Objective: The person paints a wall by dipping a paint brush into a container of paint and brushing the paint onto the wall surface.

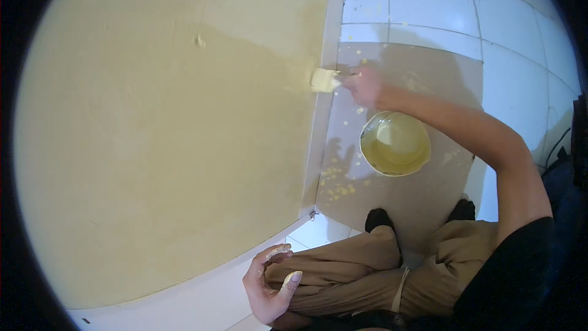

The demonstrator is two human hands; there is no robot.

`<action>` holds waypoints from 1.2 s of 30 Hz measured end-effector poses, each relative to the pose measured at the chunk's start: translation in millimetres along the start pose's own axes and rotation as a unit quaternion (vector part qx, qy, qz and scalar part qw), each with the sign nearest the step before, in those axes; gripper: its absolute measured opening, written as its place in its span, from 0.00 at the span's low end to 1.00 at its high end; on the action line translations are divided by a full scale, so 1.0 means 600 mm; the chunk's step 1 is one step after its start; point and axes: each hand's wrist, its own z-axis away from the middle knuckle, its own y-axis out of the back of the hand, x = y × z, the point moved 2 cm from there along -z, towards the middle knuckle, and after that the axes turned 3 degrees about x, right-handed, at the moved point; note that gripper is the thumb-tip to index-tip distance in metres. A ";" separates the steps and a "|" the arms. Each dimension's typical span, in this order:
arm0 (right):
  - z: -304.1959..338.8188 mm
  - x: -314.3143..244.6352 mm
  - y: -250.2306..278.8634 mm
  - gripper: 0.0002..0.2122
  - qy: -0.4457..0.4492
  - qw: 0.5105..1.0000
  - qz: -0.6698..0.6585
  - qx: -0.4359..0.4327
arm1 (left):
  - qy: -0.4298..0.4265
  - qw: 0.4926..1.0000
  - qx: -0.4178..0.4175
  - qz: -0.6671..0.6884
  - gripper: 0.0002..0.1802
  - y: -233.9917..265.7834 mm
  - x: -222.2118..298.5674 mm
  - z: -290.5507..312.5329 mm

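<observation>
My right hand [365,87] is closed around the handle of a paintbrush [323,79]. Its bristles are loaded with pale yellow paint and touch the yellow wall [165,129] right at its border with the white skirting board [318,122]. Just below that forearm stands a round bowl [372,124] partly filled with yellow paint [401,150]. My left hand [264,288] is over my knee near the wall, holding nothing. Its fingers are curled but apart from the thumb, and paint smears show on the fingertips.
Under the bowl lies a brown sheet [404,202] dotted with yellow drips. White floor tiles [435,0] surround it, with a few drips near the far skirting. My feet in dark socks [378,217] rest at the sheet's near edge. A dark object [560,178] is at the right rim.
</observation>
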 end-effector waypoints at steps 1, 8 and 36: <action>0.002 0.005 -0.001 0.20 -0.043 0.998 -0.007 -0.036 | 0.002 1.000 0.010 0.015 0.29 -0.002 0.000 0.002; -0.062 -0.080 0.055 0.18 0.038 0.999 0.015 0.030 | -0.004 1.000 0.000 0.026 0.29 -0.007 -0.005 0.000; -0.072 -0.103 0.056 0.19 0.006 1.000 -0.013 0.019 | 0.021 1.000 -0.009 -0.022 0.29 -0.008 0.014 -0.026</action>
